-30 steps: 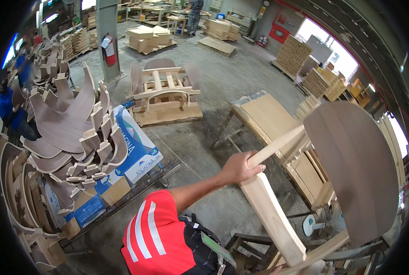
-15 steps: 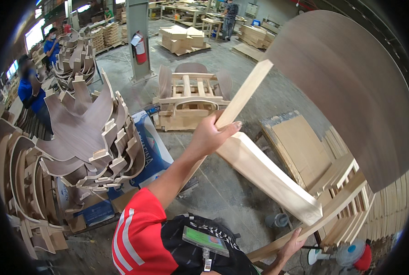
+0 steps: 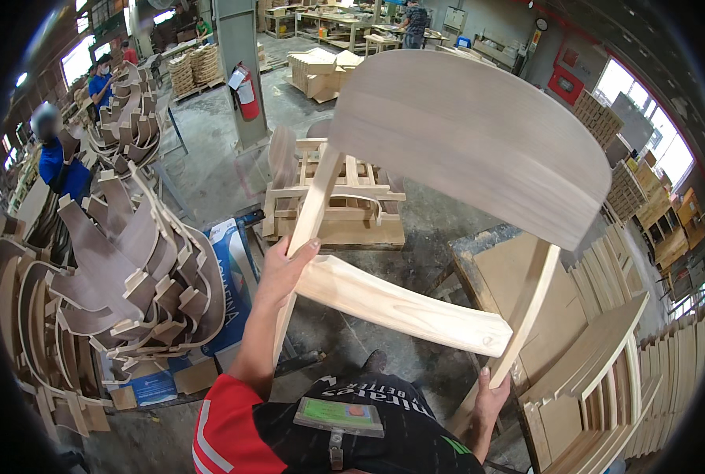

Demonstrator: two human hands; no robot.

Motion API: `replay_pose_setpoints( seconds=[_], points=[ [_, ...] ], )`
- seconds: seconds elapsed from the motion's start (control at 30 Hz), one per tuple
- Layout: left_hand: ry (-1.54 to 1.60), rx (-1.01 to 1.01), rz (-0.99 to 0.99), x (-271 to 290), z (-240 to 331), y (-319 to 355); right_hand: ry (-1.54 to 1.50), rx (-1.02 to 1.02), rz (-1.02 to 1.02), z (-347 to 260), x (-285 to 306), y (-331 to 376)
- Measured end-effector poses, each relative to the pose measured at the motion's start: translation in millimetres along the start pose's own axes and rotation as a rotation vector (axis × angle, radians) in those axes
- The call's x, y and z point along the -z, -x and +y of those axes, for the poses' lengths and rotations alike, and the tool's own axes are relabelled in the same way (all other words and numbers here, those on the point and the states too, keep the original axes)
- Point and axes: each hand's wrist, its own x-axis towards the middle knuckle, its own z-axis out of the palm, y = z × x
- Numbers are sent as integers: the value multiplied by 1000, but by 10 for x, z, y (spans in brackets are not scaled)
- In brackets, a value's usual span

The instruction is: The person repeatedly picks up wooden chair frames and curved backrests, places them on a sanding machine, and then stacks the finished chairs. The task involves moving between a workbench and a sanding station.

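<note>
Left hand (image 3: 283,272) wrapped around left upright (image 3: 309,229) of pale wooden chair frame (image 3: 416,237), thumb over front. Right hand (image 3: 488,399) clamped on lower end of right upright (image 3: 518,332), fingers closed round it. Frame held in air ahead and above, off any bench, uprights slanting up-left, curved backrest panel (image 3: 471,138) on top, seat rail (image 3: 404,308) crossing between the hands. Left hand higher and further out, right hand lower, close to torso. Stack of bent plywood parts (image 3: 116,268) to left, pallet of frames (image 3: 341,209) on floor behind.
</note>
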Motion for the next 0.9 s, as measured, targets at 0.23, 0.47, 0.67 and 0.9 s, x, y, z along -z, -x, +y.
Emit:
replay_pose_setpoints(
  seconds=[0.23, 0.47, 0.67, 0.9],
  points=[
    [-114, 45, 202, -17, -289, -355, 18, -73, -249, 89, -441, -1122],
    [-155, 94, 367, 104, -223, -869, 21, -118, -388, 149, -1243, -1917],
    [-51, 0, 265, 298, 221, -2273, -13, -3, -365, -104, -2416, -2943],
    [-346, -242, 56, 840, 358, -4064, -16, 179, -394, -1669, -4319, -4643]
  ],
)
